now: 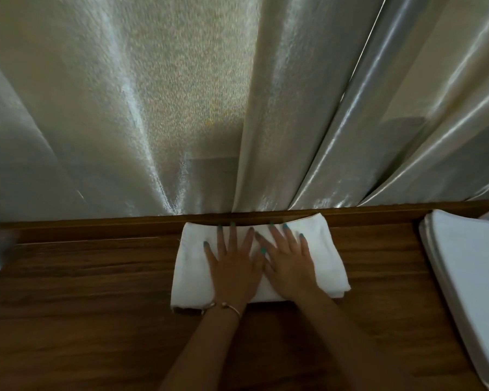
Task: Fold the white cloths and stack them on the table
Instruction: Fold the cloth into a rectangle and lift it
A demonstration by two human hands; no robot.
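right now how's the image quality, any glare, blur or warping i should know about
Head view: dim, warm light; sheen streaks on the curtain folds; wide-angle bending bows the table back edge; soft blur at the left edge; both hands and the folded cloth read fairly sharp.

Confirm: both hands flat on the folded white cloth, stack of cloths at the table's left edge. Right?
One error. The stack of cloths sits at the right edge of the table, not the left; the head view shows it. Left hand and right hand do lie flat on the folded white cloth.
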